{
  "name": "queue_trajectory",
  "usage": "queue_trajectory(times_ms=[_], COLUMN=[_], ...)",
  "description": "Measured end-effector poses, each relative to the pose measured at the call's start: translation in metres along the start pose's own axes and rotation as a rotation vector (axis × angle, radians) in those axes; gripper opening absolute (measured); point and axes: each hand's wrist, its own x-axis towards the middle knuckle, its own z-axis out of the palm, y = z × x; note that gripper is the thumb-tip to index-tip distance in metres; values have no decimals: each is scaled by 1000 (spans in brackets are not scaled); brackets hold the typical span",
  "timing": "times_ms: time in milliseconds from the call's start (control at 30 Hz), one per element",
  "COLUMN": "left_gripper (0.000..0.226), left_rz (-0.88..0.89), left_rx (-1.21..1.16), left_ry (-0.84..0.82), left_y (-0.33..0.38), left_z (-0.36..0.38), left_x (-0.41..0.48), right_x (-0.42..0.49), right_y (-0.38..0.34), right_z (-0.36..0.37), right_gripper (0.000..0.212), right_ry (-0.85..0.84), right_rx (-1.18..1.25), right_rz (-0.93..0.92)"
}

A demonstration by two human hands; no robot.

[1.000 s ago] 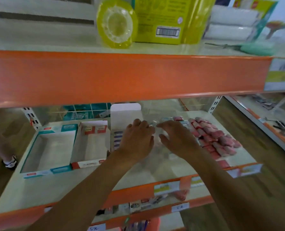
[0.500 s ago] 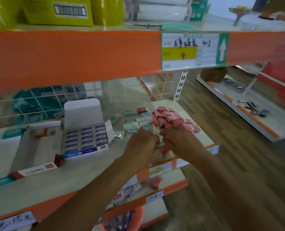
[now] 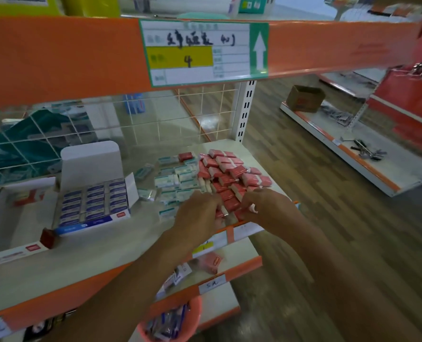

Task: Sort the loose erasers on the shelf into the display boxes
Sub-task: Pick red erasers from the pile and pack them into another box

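**Head view: loose erasers at the right end of the shelf**

Red erasers (image 3: 229,172) with glossy red wrappers and white ends are heaped on the shelf (image 3: 94,254). Teal erasers (image 3: 177,180) lie just left of them. Near-edge red erasers are grasped by the curled fingers of the left hand (image 3: 197,214) and the right hand (image 3: 270,206). The blue display box (image 3: 89,224), lid upright, is packed with blue-labelled rows. The contents of the red-trimmed display box (image 3: 10,255) are unclear.

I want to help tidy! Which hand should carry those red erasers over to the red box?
Left, probably. The left hand is on the red erasers and nearer the red-trimmed box; the right hand would have to cross.
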Motion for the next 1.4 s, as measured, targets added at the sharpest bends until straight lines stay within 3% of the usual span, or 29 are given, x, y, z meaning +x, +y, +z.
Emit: queue_trajectory(times_ms=[233, 500, 700, 1033, 1200, 1400], left_gripper=[34, 28, 25, 32, 33, 29], left_rz=[-51, -56, -67, -234, -275, -319], left_rx=[-53, -92, -169, -388, -477, -675], left_ry=[-22, -25, -23, 61, 106, 199], left_y=[-2, -5, -8, -34, -47, -72], left_z=[2, -6, -17, -60, -82, -98], left_x=[0, -5, -9, -23, -35, -48], right_x=[6, 13, 15, 32, 37, 43], right_y=[5, 0, -8, -46, -73, -107], right_z=[1, 0, -1, -7, -7, -14], right_gripper=[28, 30, 28, 16, 27, 21], right_ry=[-71, -132, -85, 8, -22, -40], right_rx=[25, 107, 190, 530, 799, 988], right_rz=[19, -29, -85, -47, -45, -78])
